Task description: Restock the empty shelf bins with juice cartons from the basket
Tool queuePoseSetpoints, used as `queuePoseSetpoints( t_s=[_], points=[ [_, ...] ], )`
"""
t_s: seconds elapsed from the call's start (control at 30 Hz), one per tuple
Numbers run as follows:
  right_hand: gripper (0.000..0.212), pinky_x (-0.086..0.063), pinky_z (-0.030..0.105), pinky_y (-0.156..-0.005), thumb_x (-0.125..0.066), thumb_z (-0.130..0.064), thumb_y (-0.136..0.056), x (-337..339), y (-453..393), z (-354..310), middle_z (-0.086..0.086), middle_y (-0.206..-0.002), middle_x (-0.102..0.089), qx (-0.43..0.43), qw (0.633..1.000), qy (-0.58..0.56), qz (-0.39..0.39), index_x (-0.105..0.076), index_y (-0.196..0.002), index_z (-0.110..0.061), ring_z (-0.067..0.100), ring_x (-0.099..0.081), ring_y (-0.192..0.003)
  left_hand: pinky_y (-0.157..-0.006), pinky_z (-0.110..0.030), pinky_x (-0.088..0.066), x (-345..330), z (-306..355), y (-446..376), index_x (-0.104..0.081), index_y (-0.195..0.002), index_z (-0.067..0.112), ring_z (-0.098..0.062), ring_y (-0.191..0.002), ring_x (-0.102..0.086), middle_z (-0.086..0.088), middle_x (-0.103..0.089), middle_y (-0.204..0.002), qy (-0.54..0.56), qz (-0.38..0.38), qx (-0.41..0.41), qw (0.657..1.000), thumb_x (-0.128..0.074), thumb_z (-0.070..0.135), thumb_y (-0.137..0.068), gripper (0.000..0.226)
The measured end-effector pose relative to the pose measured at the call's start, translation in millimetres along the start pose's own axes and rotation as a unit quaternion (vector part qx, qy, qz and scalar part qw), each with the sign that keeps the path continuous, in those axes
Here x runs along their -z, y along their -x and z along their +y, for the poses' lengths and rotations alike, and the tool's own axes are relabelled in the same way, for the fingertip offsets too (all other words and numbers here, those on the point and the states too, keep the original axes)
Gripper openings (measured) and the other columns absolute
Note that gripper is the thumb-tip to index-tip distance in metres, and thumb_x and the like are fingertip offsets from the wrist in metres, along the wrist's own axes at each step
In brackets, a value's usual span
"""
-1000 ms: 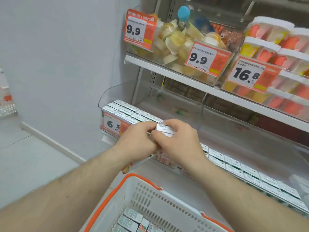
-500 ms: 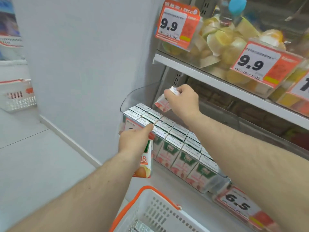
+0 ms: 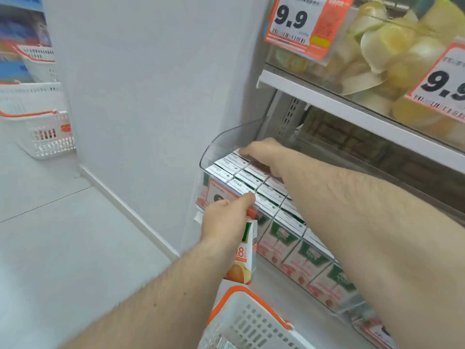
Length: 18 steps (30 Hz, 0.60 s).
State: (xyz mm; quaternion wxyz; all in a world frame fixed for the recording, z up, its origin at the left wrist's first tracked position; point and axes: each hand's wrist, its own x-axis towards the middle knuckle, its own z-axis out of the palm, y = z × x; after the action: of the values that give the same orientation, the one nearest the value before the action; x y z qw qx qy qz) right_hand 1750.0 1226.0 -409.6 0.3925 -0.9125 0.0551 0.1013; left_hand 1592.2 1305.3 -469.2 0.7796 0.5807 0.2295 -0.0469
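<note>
Left hand [image 3: 224, 222] is gripping a juice carton [image 3: 242, 258] before the bin [image 3: 226, 139]; right hand [image 3: 261, 152] is reaching inside, fingers hidden — cannot tell.

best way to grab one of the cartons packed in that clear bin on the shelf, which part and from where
Come from above. The cartons stand upright and tightly packed in the clear bin, so only their flat tops show. Pinch across the top edges of one and lift straight up. The bin's front wall and the neighbouring cartons probably block any side grip. The right hand already reaches in from above.
</note>
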Motion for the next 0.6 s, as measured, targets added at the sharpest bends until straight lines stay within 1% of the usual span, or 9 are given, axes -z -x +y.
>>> queuePoseSetpoints(
  t_s=[0.03, 0.1, 0.2, 0.27, 0.33, 0.4, 0.47, 0.53, 0.6],
  points=[
    [0.022, -0.047, 0.026, -0.054, -0.063, -0.030, -0.091, 4.0, 0.3, 3.0, 0.007, -0.078, -0.064, -0.016, 0.998, -0.044, -0.033, -0.062, -0.088, -0.008, 0.019, -0.059, -0.059, -0.050, -0.021, -0.045, 0.8, 0.0, -0.1, -0.065, -0.089, 0.011, -0.016, -0.039, -0.055, -0.005, -0.063, -0.057, 0.001, -0.003, 0.002, 1.000, -0.071, 0.044, -0.080, 0.035],
    [0.027, -0.050, 0.028, -0.057, -0.055, -0.035, -0.096, 12.3, 0.1, 10.1, 0.009, -0.079, -0.065, -0.041, 0.992, -0.096, -0.071, -0.065, -0.098, -0.009, 0.022, -0.061, -0.060, -0.051, -0.022, -0.047, 2.4, 0.7, 0.6, -0.067, -0.092, 0.009, -0.016, -0.042, -0.058, -0.006, -0.068, -0.062, 0.002, -0.011, 0.007, 1.000, -0.071, 0.043, -0.081, 0.037],
    [0.034, -0.052, 0.031, -0.060, -0.049, -0.044, -0.097, 12.8, -1.3, 16.0, 0.007, -0.074, -0.068, -0.080, 0.990, -0.087, -0.072, -0.063, -0.096, -0.013, 0.023, -0.064, -0.059, -0.052, -0.024, -0.048, 2.1, 1.4, 2.8, -0.068, -0.097, 0.006, -0.018, -0.045, -0.060, -0.005, -0.069, -0.064, 0.012, -0.013, 0.011, 1.000, -0.072, 0.042, -0.081, 0.040],
    [0.035, -0.052, 0.028, -0.057, -0.048, -0.046, -0.096, 8.8, 2.4, 14.3, 0.006, -0.065, -0.065, -0.092, 0.988, -0.099, -0.077, -0.060, -0.090, -0.014, 0.022, -0.062, -0.051, -0.053, -0.024, -0.048, 0.8, 1.5, 3.4, -0.067, -0.096, 0.008, -0.018, -0.045, -0.060, -0.005, -0.069, -0.063, 0.013, -0.011, 0.013, 1.000, -0.071, 0.042, -0.081, 0.038],
    [0.038, -0.050, 0.027, -0.054, -0.046, -0.047, -0.096, 7.2, 3.7, 13.5, 0.005, -0.060, -0.063, -0.099, 0.987, -0.103, -0.074, -0.058, -0.085, -0.013, 0.021, -0.061, -0.047, -0.056, -0.025, -0.051, 0.4, 1.3, 3.6, -0.067, -0.097, 0.007, -0.020, -0.049, -0.062, -0.009, -0.073, -0.070, 0.012, -0.007, 0.017, 1.000, -0.071, 0.042, -0.080, 0.039],
    [0.040, -0.050, 0.027, -0.055, -0.043, -0.050, -0.097, 8.6, 4.7, 14.6, 0.004, -0.062, -0.064, -0.110, 0.985, -0.102, -0.090, -0.057, -0.086, -0.014, 0.022, -0.061, -0.049, -0.059, -0.028, -0.053, 0.6, 1.2, 2.4, -0.067, -0.097, 0.008, -0.022, -0.053, -0.064, -0.012, -0.074, -0.078, 0.008, -0.005, 0.019, 1.000, -0.071, 0.043, -0.079, 0.039],
    [0.044, -0.051, 0.030, -0.064, -0.038, -0.055, -0.098, 9.4, 9.1, 13.6, 0.003, -0.071, -0.065, -0.108, 0.988, -0.065, -0.095, -0.056, -0.094, -0.015, 0.022, -0.063, -0.059, -0.059, -0.027, -0.053, 1.3, 0.9, 2.0, -0.065, -0.089, 0.011, -0.022, -0.052, -0.063, -0.012, -0.074, -0.078, -0.009, -0.002, 0.016, 1.000, -0.070, 0.045, -0.079, 0.035],
    [0.044, -0.046, 0.033, -0.072, -0.032, -0.055, -0.100, 10.0, 16.8, 11.1, 0.002, -0.083, -0.062, -0.064, 0.997, 0.021, -0.029, -0.053, -0.098, -0.017, 0.021, -0.060, -0.070, -0.058, -0.027, -0.052, 2.5, -0.2, 3.3, -0.065, -0.086, 0.013, -0.021, -0.050, -0.063, -0.011, -0.073, -0.072, -0.021, 0.009, 0.009, 1.000, -0.066, 0.049, -0.080, 0.036],
    [0.038, -0.041, 0.032, -0.076, -0.035, -0.049, -0.100, 17.0, 25.2, 9.6, 0.002, -0.089, -0.058, 0.022, 0.991, 0.089, 0.102, -0.050, -0.091, -0.016, 0.024, -0.056, -0.080, -0.059, -0.027, -0.051, 3.8, -1.4, 7.5, -0.064, -0.085, 0.014, -0.021, -0.053, -0.064, -0.009, -0.071, -0.072, -0.023, 0.018, 0.016, 0.999, -0.057, 0.054, -0.083, 0.040]
  ],
)
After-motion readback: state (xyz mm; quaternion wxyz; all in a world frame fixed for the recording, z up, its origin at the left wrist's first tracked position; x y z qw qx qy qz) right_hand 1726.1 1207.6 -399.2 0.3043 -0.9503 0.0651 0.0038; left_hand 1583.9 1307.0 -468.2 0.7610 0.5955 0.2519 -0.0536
